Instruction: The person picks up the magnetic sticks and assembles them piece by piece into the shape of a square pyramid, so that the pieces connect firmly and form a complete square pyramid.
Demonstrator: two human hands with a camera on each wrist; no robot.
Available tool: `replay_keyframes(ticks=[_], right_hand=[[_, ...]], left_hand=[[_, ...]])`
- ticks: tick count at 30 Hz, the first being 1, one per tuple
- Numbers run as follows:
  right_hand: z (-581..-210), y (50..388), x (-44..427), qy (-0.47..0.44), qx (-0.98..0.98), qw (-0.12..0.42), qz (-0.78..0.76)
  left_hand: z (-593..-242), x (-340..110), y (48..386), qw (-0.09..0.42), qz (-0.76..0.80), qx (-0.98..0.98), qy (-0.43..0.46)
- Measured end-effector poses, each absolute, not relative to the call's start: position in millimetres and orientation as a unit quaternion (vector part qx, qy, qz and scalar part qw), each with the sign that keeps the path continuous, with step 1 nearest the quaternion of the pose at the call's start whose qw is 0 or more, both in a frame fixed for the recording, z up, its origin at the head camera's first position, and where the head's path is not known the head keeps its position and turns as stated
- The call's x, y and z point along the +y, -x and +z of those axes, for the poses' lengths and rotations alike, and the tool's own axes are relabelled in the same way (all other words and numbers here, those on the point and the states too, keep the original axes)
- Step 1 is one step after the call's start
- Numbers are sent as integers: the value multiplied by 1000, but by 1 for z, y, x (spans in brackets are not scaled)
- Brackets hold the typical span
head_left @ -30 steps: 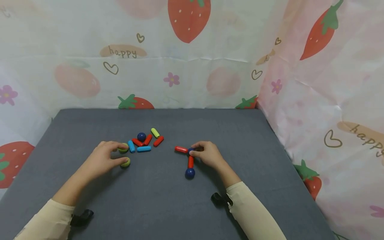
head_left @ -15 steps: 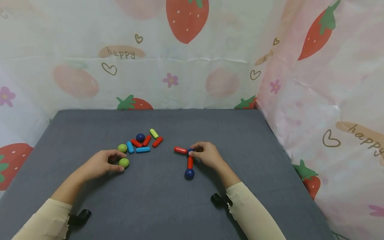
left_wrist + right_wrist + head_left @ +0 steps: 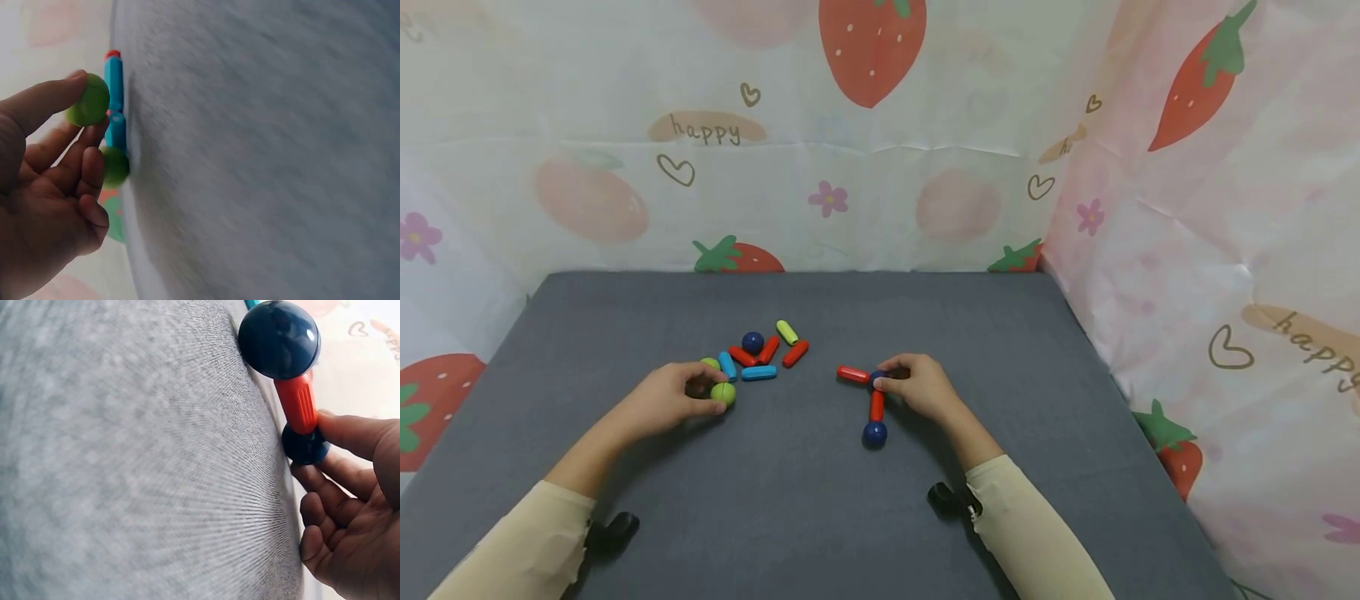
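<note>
Nearby — blue sticks (image 3: 758,373) beyond left fingers (image 3: 700,370) round a green ball (image 3: 724,395), right fingers (image 3: 898,362) round a navy ball (image 3: 301,447).

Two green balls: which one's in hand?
The nearer green ball, pinched in the left hand. The other green ball sits farther out beside a blue rod, partly hidden by that hand in the head view.
</note>
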State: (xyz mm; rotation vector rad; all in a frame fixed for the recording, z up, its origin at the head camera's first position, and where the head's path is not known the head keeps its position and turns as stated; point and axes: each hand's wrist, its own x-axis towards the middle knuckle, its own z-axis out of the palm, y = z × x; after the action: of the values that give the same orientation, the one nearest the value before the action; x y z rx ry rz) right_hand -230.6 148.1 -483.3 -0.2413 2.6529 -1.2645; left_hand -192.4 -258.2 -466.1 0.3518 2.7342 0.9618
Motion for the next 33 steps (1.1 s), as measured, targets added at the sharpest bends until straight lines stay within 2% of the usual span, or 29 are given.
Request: replay_keyframes(ticks=[13, 25, 33], right_hand=[[-483, 231, 150, 80, 896, 93, -427], [-483, 229, 150, 81, 891, 92, -437], [-486, 230, 149, 86, 891, 91, -436]], left_hand=[[-447, -216, 213, 91, 344, 925, -130], [-449, -174, 235, 78, 354, 920, -150], [-457, -150, 240, 103, 376, 909, -147]])
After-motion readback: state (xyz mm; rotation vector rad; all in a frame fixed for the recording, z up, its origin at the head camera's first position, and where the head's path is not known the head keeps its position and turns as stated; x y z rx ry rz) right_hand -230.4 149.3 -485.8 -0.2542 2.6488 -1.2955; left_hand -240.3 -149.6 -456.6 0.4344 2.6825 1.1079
